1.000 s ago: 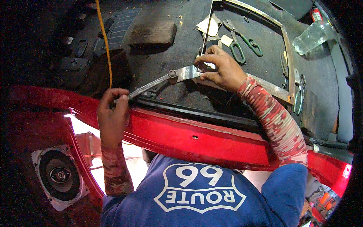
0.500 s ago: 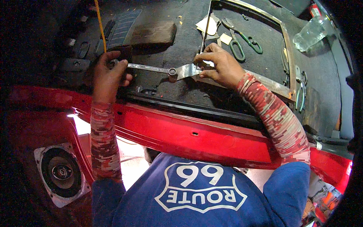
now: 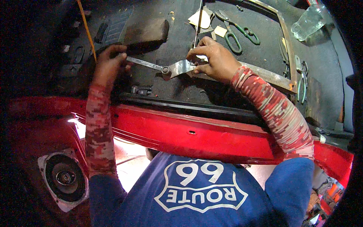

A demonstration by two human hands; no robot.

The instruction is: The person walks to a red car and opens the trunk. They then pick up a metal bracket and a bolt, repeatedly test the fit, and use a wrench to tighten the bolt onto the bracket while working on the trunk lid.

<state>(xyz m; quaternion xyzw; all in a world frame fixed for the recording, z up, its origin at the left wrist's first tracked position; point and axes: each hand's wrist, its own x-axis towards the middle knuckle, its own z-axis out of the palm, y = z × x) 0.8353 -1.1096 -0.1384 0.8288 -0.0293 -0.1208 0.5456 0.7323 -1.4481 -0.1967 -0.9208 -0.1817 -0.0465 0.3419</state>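
Observation:
My left hand point(image 3: 109, 64) has its fingers closed around the far left end of a long shiny wrench point(image 3: 145, 63). The wrench's ring end sits at the rounded end of a bent silver metal strip point(image 3: 177, 69), and what lies inside the ring is too small to make out. My right hand point(image 3: 218, 59) pinches the other end of that strip between thumb and fingers. A thin dark metal bar point(image 3: 199, 26) runs away from me just beyond my right fingers. Part of the strip is hidden by the right hand.
A wooden block point(image 3: 149, 32) lies on dark carpet, right of a yellow cord point(image 3: 87, 30). Green-handled snips point(image 3: 233, 39), a metal frame point(image 3: 268, 77), green-handled pliers point(image 3: 302, 85) and a clear plastic bottle point(image 3: 308, 24) lie to the right. A red body edge point(image 3: 193, 125) crosses before me.
The left-hand end of the wrench has swung away from me, so the wrench slants more. My right hand still grips the strip. The whole view has shifted slightly.

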